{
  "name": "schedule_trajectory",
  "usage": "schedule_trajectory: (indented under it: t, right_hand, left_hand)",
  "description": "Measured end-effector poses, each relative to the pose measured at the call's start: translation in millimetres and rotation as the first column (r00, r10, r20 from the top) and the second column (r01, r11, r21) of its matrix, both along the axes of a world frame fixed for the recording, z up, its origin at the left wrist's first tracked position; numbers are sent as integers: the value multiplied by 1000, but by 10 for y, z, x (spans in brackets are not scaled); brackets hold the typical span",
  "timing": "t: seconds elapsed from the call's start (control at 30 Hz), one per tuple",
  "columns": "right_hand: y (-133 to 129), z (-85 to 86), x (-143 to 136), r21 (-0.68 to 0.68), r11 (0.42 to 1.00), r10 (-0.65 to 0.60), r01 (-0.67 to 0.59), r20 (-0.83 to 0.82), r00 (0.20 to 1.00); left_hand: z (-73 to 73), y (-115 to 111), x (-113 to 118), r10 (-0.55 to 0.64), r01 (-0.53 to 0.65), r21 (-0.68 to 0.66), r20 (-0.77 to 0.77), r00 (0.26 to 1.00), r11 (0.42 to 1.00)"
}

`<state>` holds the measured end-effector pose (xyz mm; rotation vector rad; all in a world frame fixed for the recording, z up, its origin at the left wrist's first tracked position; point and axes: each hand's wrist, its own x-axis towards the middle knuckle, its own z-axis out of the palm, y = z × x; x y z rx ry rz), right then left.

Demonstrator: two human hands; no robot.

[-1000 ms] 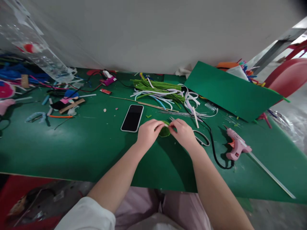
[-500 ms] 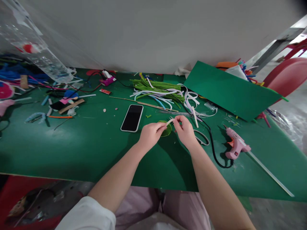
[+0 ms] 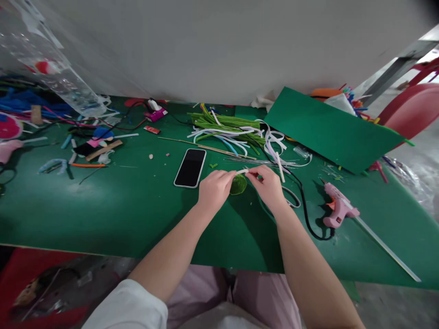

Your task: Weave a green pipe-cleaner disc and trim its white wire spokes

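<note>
Between my hands a short white fuzzy strip (image 3: 242,171), which looks like a pipe cleaner, is stretched nearly level. My left hand (image 3: 214,189) pinches its left end. The fingertips of my right hand (image 3: 268,185) are closed on the other end. Just under the strip, against my left fingers, is a round dark green fuzzy disc (image 3: 239,185); whether those fingers also grip it is hidden. A phone (image 3: 190,168) with a dark screen lies left of my left hand. Small green scraps (image 3: 213,165) lie just beyond that hand.
A bundle of green pipe cleaners (image 3: 228,122) with white strips lies behind my hands. Thin wires (image 3: 264,161) and a grey loop (image 3: 291,197) are close by. To the right rest a pink glue gun (image 3: 339,206), its black cord (image 3: 304,208) and a green board (image 3: 332,130).
My left fingers have shifted up onto the white strip, and more of the green disc shows. The strip now runs straighter between both hands.
</note>
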<state>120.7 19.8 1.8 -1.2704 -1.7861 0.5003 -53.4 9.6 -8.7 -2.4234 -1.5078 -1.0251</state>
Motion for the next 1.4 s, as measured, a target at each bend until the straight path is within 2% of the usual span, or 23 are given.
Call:
schedule_trajectory:
  t: [0.2, 0.37, 0.5, 0.6, 0.73, 0.8, 0.93, 1.03, 1.1, 1.2, 1.27, 1.4]
  right_hand:
    - [-12, -5, -10, -29, 1000, 10, -9, 18, 1000]
    - [-3, -31, 2, -46, 997, 63, -59, 107, 992]
    - [1, -44, -5, -80, 992, 106, -94, 161, 981]
    - [0, -38, -10, -73, 995, 78, -68, 150, 986]
    - [-9, -11, -32, -80, 997, -3, 6, 45, 999]
    - [-21, -4, -66, -132, 990, -48, 39, -60, 997]
    - [-49, -41, -170, -297, 953, -161, 69, -298, 941]
    - [-49, -79, -196, -343, 939, -176, 32, -399, 900]
    - [-37, -76, -160, -315, 947, -183, 62, -370, 911]
    - [-16, -29, -68, -156, 977, -174, 142, -219, 960]
    - [-10, 1, -22, -60, 993, -106, 100, -105, 989]
    - [-10, -3, -9, 4, 1000, -4, 4, 110, 994]
  left_hand:
    - [28, 8, -26, 20, -17, 45, -67, 998, 999]
    - [42, 9, -26, 11, -5, 74, -90, 996, 997]
    - [28, 12, -33, 7, -2, 80, -63, 998, 997]
    - [18, 12, -32, 19, -17, 83, -28, 999, 996]
    - [23, -1, -3, 21, -21, 65, -1, 1000, 998]
    - [28, -13, 27, -10, 10, 16, 21, 1000, 1000]
    - [22, -27, 82, -130, 143, -137, 97, 987, 980]
    - [7, -18, 80, -137, 161, -202, 124, 983, 966]
    - [-2, -6, 58, -117, 133, -199, 90, 989, 971]
    - [-7, 9, 26, -84, 83, -142, -1, 996, 986]
    - [-3, 15, 13, -69, 65, -98, -40, 997, 993]
    - [19, 24, 6, -88, 86, -43, -42, 995, 995]
